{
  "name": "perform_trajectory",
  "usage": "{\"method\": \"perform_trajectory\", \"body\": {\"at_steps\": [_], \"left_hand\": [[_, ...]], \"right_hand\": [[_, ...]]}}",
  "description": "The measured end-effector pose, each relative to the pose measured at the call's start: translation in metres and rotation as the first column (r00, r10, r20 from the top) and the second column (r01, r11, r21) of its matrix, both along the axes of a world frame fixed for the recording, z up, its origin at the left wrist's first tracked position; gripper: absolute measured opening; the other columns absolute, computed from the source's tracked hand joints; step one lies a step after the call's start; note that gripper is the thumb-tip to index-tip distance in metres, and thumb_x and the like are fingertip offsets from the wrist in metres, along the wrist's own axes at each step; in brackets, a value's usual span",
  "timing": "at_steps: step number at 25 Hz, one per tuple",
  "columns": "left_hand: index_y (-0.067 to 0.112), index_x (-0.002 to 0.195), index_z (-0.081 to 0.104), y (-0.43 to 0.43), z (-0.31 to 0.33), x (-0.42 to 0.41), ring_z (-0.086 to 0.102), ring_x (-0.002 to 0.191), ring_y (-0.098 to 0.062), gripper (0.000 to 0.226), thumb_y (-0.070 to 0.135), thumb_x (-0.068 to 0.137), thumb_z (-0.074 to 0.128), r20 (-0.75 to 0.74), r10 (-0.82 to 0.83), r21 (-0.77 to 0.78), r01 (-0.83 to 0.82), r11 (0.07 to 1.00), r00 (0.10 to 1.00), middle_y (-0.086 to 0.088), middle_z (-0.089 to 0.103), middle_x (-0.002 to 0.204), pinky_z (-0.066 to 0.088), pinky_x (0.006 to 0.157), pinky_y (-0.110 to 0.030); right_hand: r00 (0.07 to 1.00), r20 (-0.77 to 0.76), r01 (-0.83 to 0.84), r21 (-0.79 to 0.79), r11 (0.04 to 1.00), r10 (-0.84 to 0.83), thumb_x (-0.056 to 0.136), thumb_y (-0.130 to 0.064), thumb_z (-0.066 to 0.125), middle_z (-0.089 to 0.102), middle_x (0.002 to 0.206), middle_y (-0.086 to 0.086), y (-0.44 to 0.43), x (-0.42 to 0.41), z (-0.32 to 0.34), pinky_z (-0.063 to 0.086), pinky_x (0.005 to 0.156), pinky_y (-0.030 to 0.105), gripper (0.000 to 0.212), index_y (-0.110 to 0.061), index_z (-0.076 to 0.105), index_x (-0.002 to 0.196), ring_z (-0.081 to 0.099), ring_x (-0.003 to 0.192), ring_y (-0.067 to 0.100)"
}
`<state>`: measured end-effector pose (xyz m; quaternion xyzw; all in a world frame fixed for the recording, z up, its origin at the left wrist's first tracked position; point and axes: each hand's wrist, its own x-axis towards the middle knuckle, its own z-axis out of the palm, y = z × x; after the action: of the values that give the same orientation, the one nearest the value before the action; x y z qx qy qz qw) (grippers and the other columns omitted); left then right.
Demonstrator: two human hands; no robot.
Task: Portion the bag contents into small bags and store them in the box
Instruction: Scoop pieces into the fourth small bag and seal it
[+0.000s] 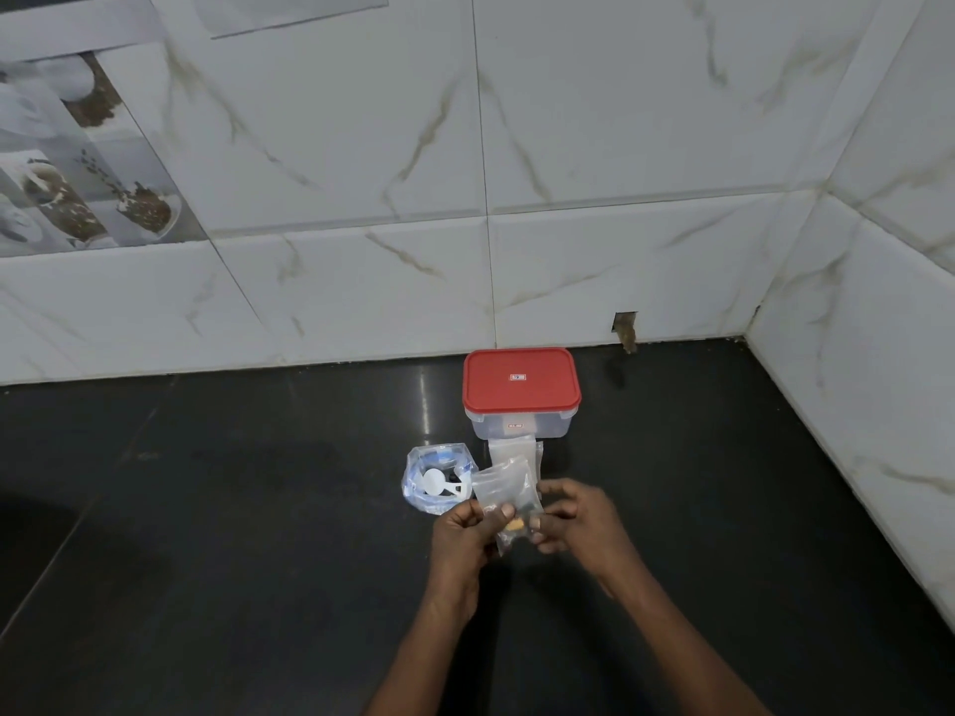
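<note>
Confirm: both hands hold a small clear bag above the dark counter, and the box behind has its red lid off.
One error: the head view shows the red lid closed on the box. Left hand and right hand hold the small clear bag above the counter.

The small bag pinched between the left hand and the right hand is thin clear plastic, wrinkled and slightly shiny. Just beyond the hands, the spare bags are the same clear film. Behind these, the box is smooth cloudy plastic with a red plastic lid. Left of the hands, the large bag is crumpled clear plastic and the scoop inside it is white plastic. The counter under the hands is dark, smooth and glossy.
</note>
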<state>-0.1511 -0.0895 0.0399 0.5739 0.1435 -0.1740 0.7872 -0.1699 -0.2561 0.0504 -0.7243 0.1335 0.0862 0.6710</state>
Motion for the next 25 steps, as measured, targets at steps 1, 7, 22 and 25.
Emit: {"method": "perform_trajectory", "body": {"at_steps": [1,7,22,25], "left_hand": [[-0.005,0.099,0.074,0.000,0.000,0.000,0.068,0.088,-0.038,0.031,0.013,0.075,0.082,0.000,0.008,-0.008,-0.008,1.000,1.000,-0.032,0.073,0.102,0.052,0.082,-0.047],[-0.008,0.093,0.074,-0.001,0.002,-0.002,0.069,0.093,-0.046,0.035,0.013,0.067,0.085,0.040,-0.020,0.054,0.018,0.998,0.999,-0.034,0.072,0.098,0.050,0.094,-0.063],[0.000,0.089,0.075,0.009,0.015,0.003,0.065,0.080,-0.035,0.010,0.008,0.084,0.078,0.019,-0.074,0.116,0.072,0.991,0.997,-0.033,0.071,0.094,0.056,0.078,-0.050],[0.001,0.086,0.076,0.010,0.016,0.000,0.065,0.064,-0.020,0.005,0.004,0.088,0.072,0.007,-0.117,0.148,0.115,0.982,0.993,-0.017,0.070,0.076,0.054,0.061,-0.032]], "right_hand": [[1.000,0.003,0.018,0.036,0.999,-0.018,0.084,-0.002,0.072,0.076,0.086,0.012,-0.002,-0.002,0.000,0.061,0.072,0.043,0.031,-0.010,0.065,0.113,0.073,0.077,0.028],[0.996,0.074,0.050,0.035,0.998,-0.052,0.086,-0.010,0.072,0.076,0.081,0.011,0.002,-0.001,0.003,0.058,0.068,0.037,0.007,-0.010,0.076,0.080,0.073,0.077,0.026],[0.988,0.022,0.143,0.253,0.957,-0.154,0.082,-0.004,0.072,0.075,0.088,0.018,0.016,0.001,0.008,0.059,0.071,0.037,0.010,0.000,0.074,0.091,0.073,0.080,0.028],[0.991,-0.029,0.133,0.227,0.965,-0.130,0.076,-0.009,0.079,0.075,0.091,0.017,0.021,0.002,0.002,0.059,0.082,0.046,0.019,-0.002,0.075,0.093,0.072,0.089,0.035]]}}
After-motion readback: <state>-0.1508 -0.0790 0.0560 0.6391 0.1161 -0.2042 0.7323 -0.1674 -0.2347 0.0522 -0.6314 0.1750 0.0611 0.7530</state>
